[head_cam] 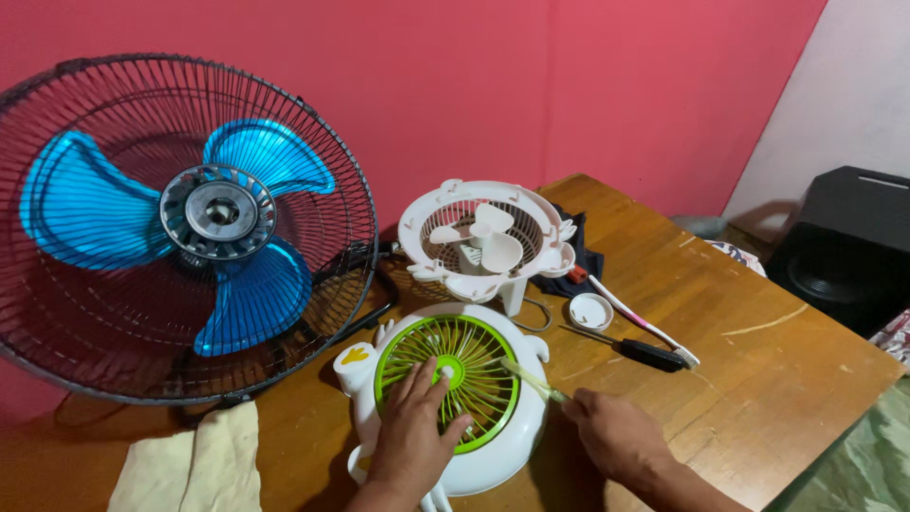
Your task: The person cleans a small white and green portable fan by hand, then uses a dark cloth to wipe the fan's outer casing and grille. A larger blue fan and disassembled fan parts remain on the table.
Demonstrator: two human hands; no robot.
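A large black wire-caged fan with blue blades (pixel 180 223) stands far left. On the wooden table (pixel 758 379), near centre, lies a small white fan with green grille (pixel 453 398); the left hand (pixel 412 431) presses flat, open, on it. The right hand (pixel 616 436) pinches a thin pale-green brush (pixel 533 381) against the grille.

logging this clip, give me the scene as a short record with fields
left hand: left hand lies flat on the green grille of a small white fan
right hand: right hand holds a pale brush, its tip on the grille
behind: white fan body with bare blades
left side: big fan with blue blades, cloth below it
table: wooden table, screwdriver, round white cap
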